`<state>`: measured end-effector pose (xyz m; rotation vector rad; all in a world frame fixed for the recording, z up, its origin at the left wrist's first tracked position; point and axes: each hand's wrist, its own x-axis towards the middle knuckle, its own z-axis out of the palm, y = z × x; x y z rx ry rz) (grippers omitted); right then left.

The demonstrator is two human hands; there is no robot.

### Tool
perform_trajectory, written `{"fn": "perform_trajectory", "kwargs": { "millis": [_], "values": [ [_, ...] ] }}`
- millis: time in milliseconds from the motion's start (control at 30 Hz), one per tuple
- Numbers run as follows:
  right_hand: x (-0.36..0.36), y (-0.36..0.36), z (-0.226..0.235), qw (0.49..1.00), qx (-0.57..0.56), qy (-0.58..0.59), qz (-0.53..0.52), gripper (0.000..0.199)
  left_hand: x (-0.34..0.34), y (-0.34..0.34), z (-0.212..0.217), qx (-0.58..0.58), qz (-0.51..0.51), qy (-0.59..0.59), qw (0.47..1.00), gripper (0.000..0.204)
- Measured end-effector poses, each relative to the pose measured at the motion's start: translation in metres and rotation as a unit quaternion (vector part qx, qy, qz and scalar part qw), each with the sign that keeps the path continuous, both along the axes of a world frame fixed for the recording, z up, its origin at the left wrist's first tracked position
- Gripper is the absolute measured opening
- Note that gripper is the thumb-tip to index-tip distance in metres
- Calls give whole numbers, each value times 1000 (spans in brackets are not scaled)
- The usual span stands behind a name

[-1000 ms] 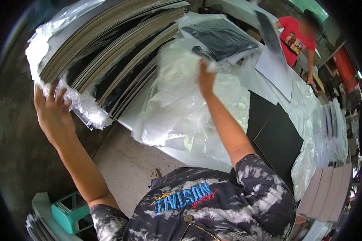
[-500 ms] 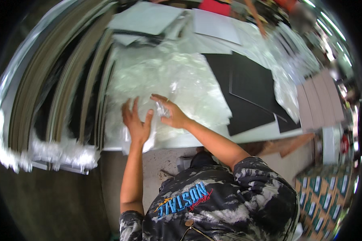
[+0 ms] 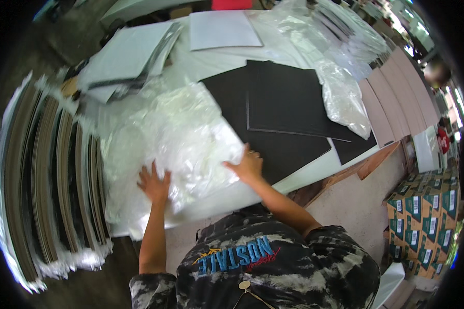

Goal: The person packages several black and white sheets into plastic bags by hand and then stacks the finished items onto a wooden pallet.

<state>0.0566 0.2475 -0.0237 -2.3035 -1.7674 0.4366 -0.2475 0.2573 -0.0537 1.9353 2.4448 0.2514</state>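
Note:
My left hand (image 3: 154, 184) lies open with fingers spread on the wrinkled clear plastic film (image 3: 170, 123) that covers the near left of the table. My right hand (image 3: 249, 166) is at the film's right edge, thumb stretched out to the left and the other fingers pointing away from me. Those fingertips touch or hover just over the border between the film and the black sheets (image 3: 288, 103); which one I cannot tell. The black sheets overlap each other, one lying at an angle on top. Neither hand holds anything that shows.
Wrapped stacks of board (image 3: 46, 180) stand along the table's left side. White sheets (image 3: 224, 31) and a plastic-covered pile (image 3: 123, 54) lie at the far side. On the right are grey-brown boards (image 3: 399, 98), more bunched plastic (image 3: 345, 98) and patterned cartons (image 3: 423, 221) on the floor.
My view has swung to the right. The right hand has gone from over the film, where some was bunched by its thumb, to the film's right edge. My left hand now rests flatter.

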Motion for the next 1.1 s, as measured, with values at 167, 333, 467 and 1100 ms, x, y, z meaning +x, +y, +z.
{"fn": "perform_trajectory", "kwargs": {
  "millis": [167,333,467,1100],
  "values": [
    [-25,69,-21,992,18,108,57,48,-5,-3,-12,-21,37,41,998,70],
    [-38,107,35,696,-67,715,23,49,16,4,2,-52,42,75,995,73],
    [-148,102,93,763,26,620,179,63,-11,16,-36,-138,43,202,969,65],
    [-224,12,23,849,-1,127,513,57,-104,-18,15,-20,-233,-154,960,48]
  ]
}}
